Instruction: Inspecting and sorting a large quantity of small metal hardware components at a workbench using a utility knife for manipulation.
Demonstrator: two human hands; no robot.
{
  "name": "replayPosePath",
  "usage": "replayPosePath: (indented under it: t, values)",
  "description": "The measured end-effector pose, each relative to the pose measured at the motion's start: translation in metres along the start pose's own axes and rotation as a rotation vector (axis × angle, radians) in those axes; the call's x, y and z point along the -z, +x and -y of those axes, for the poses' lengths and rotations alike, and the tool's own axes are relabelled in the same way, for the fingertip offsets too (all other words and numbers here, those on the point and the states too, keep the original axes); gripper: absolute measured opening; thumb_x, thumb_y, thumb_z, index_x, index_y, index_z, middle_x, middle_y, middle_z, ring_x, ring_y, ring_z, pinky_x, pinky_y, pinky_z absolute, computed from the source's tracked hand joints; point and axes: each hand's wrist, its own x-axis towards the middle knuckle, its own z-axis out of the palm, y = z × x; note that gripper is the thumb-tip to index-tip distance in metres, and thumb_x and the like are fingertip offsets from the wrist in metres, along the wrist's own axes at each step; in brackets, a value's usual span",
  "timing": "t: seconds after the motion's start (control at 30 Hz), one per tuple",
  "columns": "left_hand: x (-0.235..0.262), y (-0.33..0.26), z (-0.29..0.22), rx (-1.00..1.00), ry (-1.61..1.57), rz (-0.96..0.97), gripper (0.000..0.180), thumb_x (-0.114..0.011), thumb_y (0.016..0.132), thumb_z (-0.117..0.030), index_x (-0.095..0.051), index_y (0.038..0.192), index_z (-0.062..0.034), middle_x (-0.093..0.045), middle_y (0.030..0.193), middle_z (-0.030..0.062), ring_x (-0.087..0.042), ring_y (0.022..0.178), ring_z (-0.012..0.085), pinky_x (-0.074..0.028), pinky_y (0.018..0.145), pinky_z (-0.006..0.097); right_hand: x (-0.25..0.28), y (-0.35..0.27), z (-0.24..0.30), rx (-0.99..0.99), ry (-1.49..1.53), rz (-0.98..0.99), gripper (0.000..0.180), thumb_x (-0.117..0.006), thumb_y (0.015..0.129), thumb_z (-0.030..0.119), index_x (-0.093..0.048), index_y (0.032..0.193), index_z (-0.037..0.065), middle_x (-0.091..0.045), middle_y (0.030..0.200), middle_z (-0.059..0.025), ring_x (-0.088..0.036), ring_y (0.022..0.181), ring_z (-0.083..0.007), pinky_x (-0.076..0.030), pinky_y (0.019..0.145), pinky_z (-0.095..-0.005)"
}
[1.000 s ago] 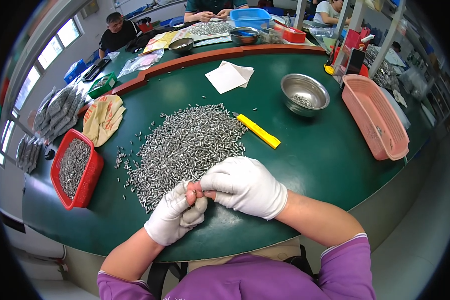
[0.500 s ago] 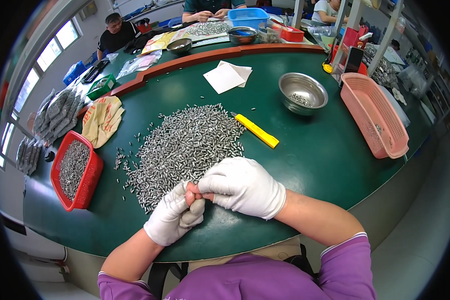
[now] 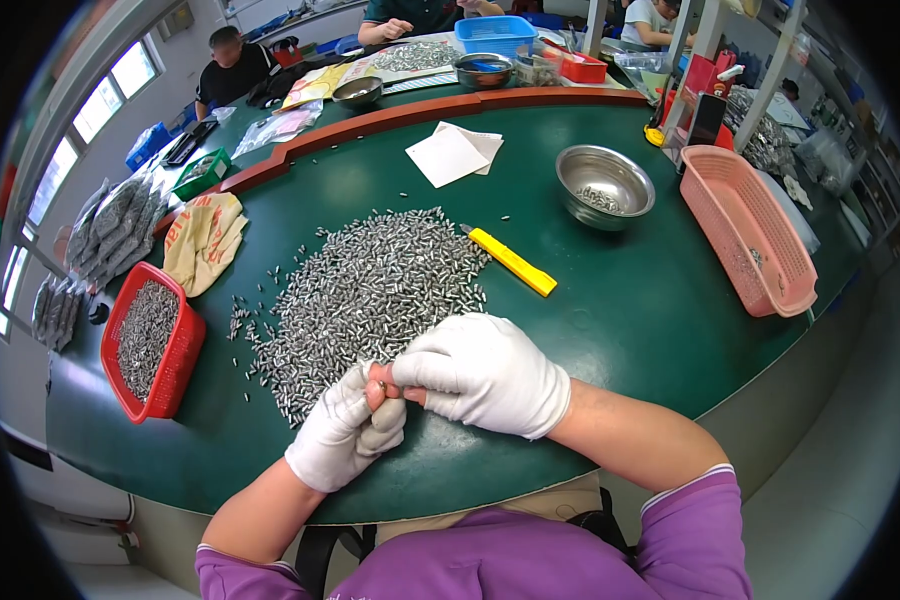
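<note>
Thumb and finger of a white-gloved left hand [image 3: 345, 430], bare at the tips, close on what looks like a small metal cylinder [image 3: 383, 386] over the near side of a green tabletop [image 3: 610, 320]; the gloved right hand [image 3: 490, 375] meets it from the right, but whether its bare fingertips grip the piece too cannot be told. Just beyond, a heap of metal cylinders [image 3: 370, 290] spreads out; such pieces look light, stiff, hard to break and smooth enough to slip or roll, best taken by the sides between bare thumb and fingertip. To the left, a red plastic basket [image 3: 183, 362] holds similar-looking metal pieces, while a yellow utility knife [image 3: 512, 262] lies just beside the heap's right edge. Farther off, a steel bowl [image 3: 622, 176] with some small pieces stands near a pink plastic basket [image 3: 738, 212], and sheets of white paper [image 3: 440, 158] lie beyond the heap. Past a red-brown ledge [image 3: 570, 97], a co-worker [image 3: 425, 14] sits near a blue plastic basket [image 3: 495, 44].
</note>
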Motion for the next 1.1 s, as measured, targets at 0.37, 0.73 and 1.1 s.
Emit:
replayPosePath:
  t: [0.37,0.73,1.1]
  values:
    - [-0.001,-0.001,0.002,0.005,-0.009,-0.023,0.019,-0.060,0.096,-0.032,-0.054,0.100,-0.0141,-0.038,0.065,-0.0048,-0.028,0.051,0.0065,-0.025,0.050,0.022,0.001,0.000,-0.001,0.024,-0.012,0.005,0.021,-0.072,0.075,0.015,-0.066,0.096,0.014,-0.064,0.082,-0.0038,-0.062,0.073,-0.0251,-0.050,0.063,-0.0368]
    - [-0.004,0.001,0.000,-0.099,0.036,-0.058,0.022,-0.060,0.096,-0.032,-0.054,0.096,-0.0105,-0.037,0.064,-0.0038,-0.028,0.050,0.0068,-0.024,0.048,0.022,0.008,0.001,-0.005,0.044,-0.270,0.042,0.014,-0.067,0.076,0.017,-0.063,0.089,0.015,-0.062,0.079,-0.0020,-0.062,0.072,-0.0242,-0.049,0.059,-0.0361]
    - [-0.011,-0.006,0.003,-0.269,0.500,-0.414,0.016,-0.055,0.098,-0.024,-0.054,0.097,-0.0086,-0.041,0.064,-0.0057,-0.031,0.053,0.0042,-0.027,0.049,0.020,0.050,-0.010,-0.047,-0.517,-0.709,-0.167,0.015,-0.068,0.081,0.022,-0.069,0.094,0.015,-0.065,0.089,-0.0063,-0.065,0.085,-0.0259,-0.053,0.076,-0.0386]
